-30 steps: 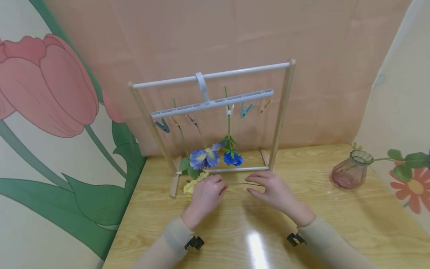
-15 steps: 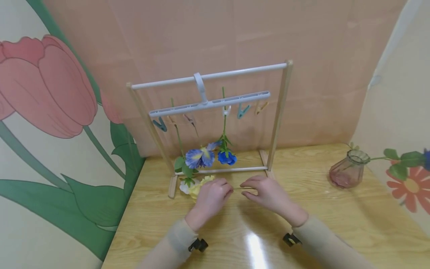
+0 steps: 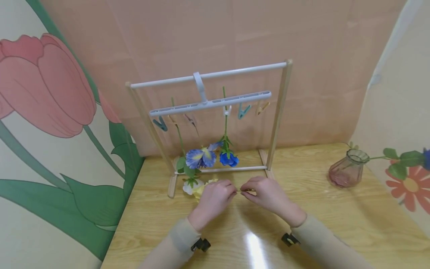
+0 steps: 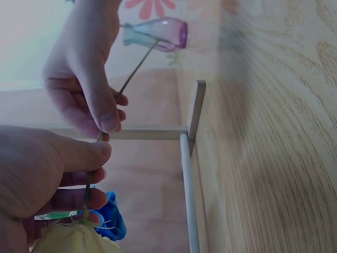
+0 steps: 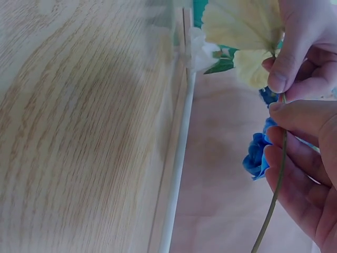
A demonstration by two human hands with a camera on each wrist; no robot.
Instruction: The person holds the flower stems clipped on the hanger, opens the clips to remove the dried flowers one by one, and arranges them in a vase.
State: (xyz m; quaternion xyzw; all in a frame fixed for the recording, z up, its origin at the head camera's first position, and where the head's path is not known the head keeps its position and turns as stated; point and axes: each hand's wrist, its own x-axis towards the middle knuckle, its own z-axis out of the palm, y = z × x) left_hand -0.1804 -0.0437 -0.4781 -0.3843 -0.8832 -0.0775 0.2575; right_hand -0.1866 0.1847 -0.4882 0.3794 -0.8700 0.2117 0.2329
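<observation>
My left hand (image 3: pixel 215 198) pinches the thin green stem (image 4: pixel 88 182) of a pale yellow flower (image 5: pixel 242 26) close below its bloom. Right beside it, my right hand (image 3: pixel 268 192) pinches the same stem between thumb and fingertips, and the stem's free end runs on past that hand. The two thumbs nearly meet in both wrist views. Behind the hands, a blue rose (image 3: pixel 229 159), a purple-blue iris (image 3: pixel 201 157) and a white flower (image 3: pixel 189 186) hang head down from a pale hanger (image 3: pixel 235 100). In the head view my left hand partly covers the yellow bloom.
The hanger hooks over the top bar of a wood-and-white rack (image 3: pixel 248 70). Several clothespins hang from it, including a teal clothespin (image 3: pixel 243 111) and a yellow clothespin (image 3: pixel 263 108) holding nothing. A pink glass vase (image 3: pixel 347 170) with a blue flower's stem stands right on the wooden table (image 3: pixel 302 186).
My hands have drawn together along the stem, the left moving right and the right slightly left. My right fingers, spread apart earlier, now pinch the stem.
</observation>
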